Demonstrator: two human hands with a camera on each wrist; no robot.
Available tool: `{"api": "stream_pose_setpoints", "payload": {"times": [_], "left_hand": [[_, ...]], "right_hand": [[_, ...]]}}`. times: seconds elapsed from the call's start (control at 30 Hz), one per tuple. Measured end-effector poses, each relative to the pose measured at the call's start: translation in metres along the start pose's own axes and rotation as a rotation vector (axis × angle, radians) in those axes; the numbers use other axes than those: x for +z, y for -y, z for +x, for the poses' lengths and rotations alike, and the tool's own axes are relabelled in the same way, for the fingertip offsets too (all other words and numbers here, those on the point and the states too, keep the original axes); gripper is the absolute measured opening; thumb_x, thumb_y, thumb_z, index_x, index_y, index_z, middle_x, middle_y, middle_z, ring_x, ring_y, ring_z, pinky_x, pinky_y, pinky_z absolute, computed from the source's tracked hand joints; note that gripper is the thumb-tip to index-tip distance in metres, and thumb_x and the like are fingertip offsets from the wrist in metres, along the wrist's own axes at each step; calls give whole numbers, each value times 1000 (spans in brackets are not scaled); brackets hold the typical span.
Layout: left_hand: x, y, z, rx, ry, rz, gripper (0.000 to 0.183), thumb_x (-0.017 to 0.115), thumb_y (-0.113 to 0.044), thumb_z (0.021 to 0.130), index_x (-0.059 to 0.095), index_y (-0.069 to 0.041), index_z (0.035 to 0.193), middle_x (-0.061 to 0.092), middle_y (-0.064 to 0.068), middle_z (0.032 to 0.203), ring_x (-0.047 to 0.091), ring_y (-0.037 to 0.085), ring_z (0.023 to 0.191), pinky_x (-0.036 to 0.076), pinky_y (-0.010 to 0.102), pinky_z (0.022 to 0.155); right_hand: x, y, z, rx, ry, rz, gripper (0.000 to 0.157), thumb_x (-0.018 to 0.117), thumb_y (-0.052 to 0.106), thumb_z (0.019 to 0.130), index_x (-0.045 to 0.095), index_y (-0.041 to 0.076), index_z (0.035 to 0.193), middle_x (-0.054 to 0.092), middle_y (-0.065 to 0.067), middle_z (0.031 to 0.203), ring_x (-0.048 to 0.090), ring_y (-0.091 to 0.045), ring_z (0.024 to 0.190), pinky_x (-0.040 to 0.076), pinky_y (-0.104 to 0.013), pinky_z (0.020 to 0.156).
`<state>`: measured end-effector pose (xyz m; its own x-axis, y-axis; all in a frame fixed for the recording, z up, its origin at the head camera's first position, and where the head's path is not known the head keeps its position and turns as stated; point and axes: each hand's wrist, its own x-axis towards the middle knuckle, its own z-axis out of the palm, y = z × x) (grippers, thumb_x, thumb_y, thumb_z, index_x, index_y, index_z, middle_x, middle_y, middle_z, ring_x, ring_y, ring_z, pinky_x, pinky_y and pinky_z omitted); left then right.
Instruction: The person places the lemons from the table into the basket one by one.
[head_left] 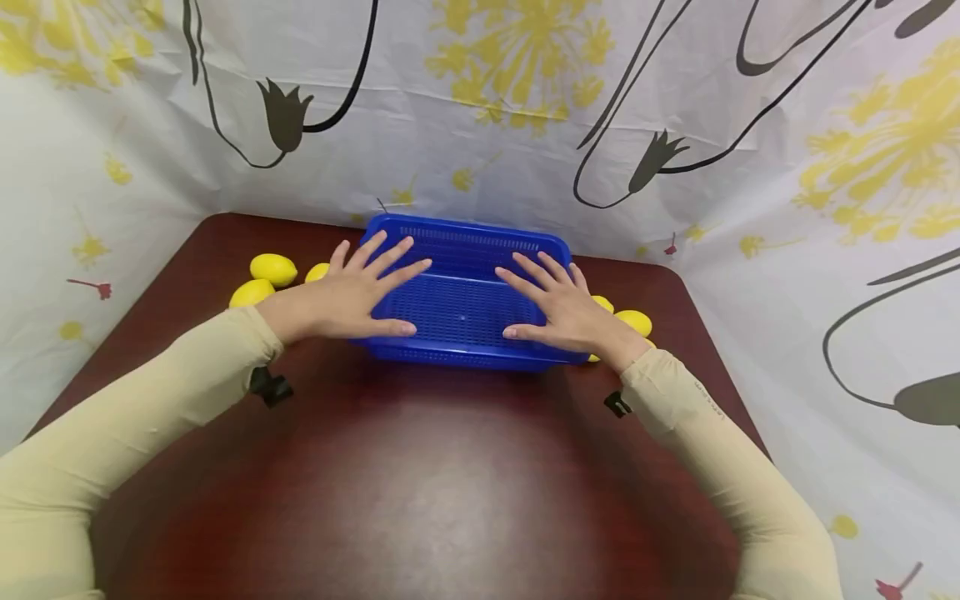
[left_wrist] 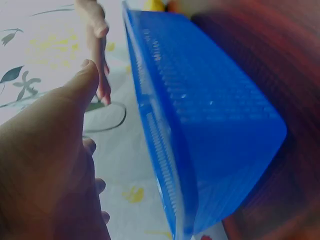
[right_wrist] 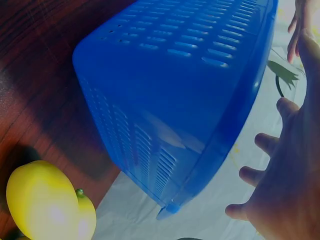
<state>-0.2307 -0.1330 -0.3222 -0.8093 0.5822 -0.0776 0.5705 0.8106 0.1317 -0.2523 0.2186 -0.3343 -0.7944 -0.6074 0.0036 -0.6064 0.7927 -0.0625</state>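
A blue plastic basket (head_left: pixel 461 321) with slotted walls stands at the far side of the table, with nothing visible inside it. My left hand (head_left: pixel 352 298) hovers over its left end, fingers spread and straight. Over the right end is my right hand (head_left: pixel 566 315), spread the same way and apart from the left. In both wrist views a gap shows between the hand and the basket's rim. Yellow lemons (head_left: pixel 273 269) lie on the table beyond my left wrist. More lemons (head_left: pixel 633 322) lie close to the basket's right side, partly behind my right hand.
The dark red-brown table (head_left: pixel 442 483) extends toward me from the basket. White sheeting (head_left: pixel 480 133) with flower prints rises behind the table and along both sides. A black wrist mount (head_left: pixel 270 387) hangs below my left sleeve.
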Motion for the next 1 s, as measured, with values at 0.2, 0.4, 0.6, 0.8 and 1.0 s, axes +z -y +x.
{"api": "stream_pose_setpoints", "payload": {"times": [0.2,0.4,0.6,0.8,1.0], "left_hand": [[-10,22,-8,-39,-47,-33,91,44,-75,89,-5,-39,158,-17,-3,167,-16,36,155,-2,76,115],[-17,46,-23,-106,-75,-116,89,43,-72,92,-7,-38,158,-16,-2,167,-16,38,154,-3,75,115],[-9,72,-31,-173,-63,-221,83,39,-67,97,-6,-36,158,-13,0,168,-14,37,155,-4,74,116],[7,95,-27,-189,-59,-260,83,41,-64,97,-3,-31,160,-7,3,169,-8,39,155,-1,74,117],[15,109,-16,-173,-70,-260,86,47,-62,96,7,-21,161,8,12,168,6,42,155,5,67,121]], "right_hand": [[-6,-2,-5,-20,-33,5,89,56,71,86,7,47,156,2,10,169,1,-33,157,4,-72,119],[-9,-8,-18,-39,-83,48,95,67,66,82,13,42,157,8,8,169,6,-34,156,6,-71,118],[-6,-15,-40,-70,-178,133,105,82,58,70,27,36,156,25,3,165,20,-32,154,11,-68,118],[2,-20,-53,-125,-288,159,102,89,50,63,42,25,151,45,-3,155,36,-33,146,16,-66,117],[11,-20,-63,-148,-355,179,93,92,39,62,52,22,144,62,-8,139,47,-34,135,24,-65,116]]}}
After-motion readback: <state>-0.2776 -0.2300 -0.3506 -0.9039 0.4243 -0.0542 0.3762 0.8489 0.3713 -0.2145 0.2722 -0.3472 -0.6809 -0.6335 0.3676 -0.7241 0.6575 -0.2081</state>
